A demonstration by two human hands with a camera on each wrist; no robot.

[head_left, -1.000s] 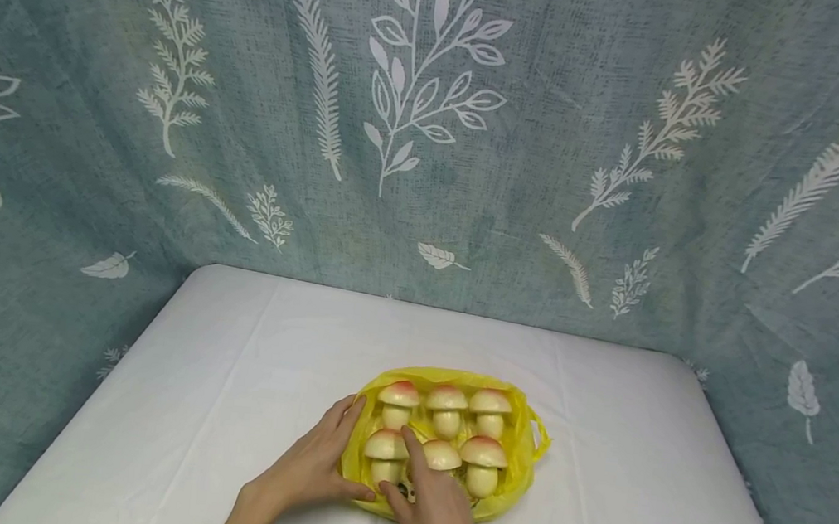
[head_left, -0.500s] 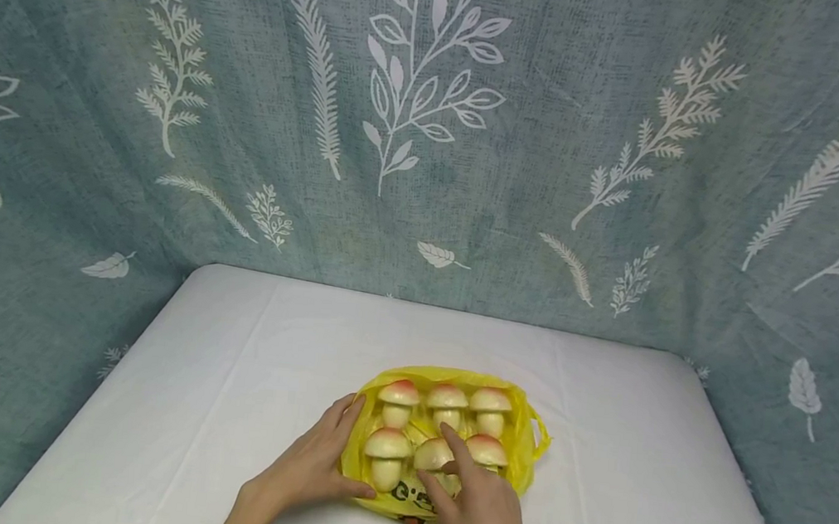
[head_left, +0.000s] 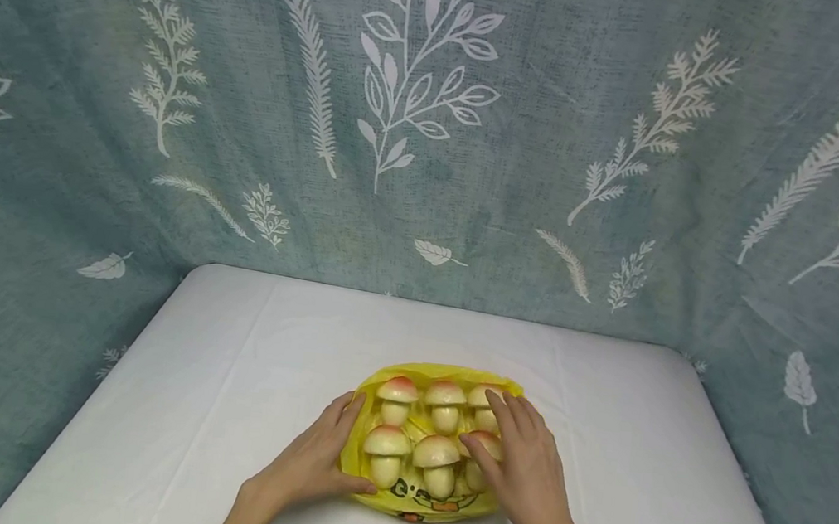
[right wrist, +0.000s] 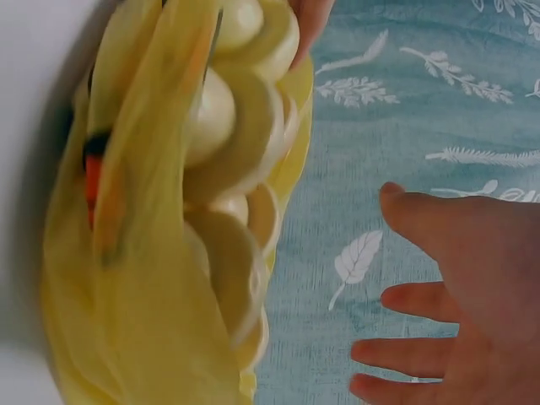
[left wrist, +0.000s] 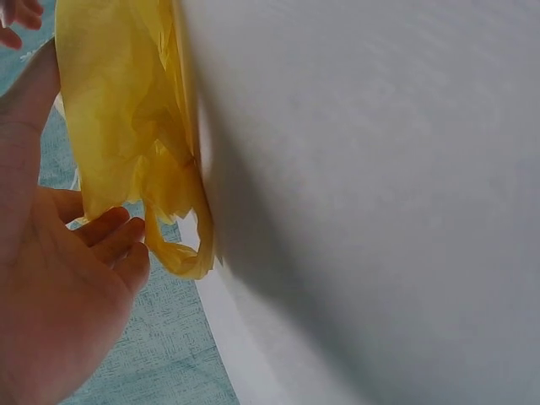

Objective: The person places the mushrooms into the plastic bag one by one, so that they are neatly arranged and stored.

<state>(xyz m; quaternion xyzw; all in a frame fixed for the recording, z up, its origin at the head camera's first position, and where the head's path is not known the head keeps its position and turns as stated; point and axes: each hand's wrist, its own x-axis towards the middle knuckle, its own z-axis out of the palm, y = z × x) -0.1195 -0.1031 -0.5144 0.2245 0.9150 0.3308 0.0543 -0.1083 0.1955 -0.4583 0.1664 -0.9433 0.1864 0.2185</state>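
Left hand (head_left: 312, 465) low and flat, palm down, fingers straight and close together, pointing forward and a little rightward, thumb stretched out along the near side. Left wrist and bare forearm angled in from the lower edge of the head view. From the left wrist camera, same hand (left wrist: 59, 312) seen palm-side, fingers (left wrist: 114, 240) only loosely bent. Right hand (head_left: 525, 463) also palm down, fingers extended and slightly spread, aimed forward and leftward, thumb reaching toward the left hand. Right forearm slanting in from the lower right. From the right wrist camera, right hand (right wrist: 472, 295) open, fingers apart, gripping nothing.
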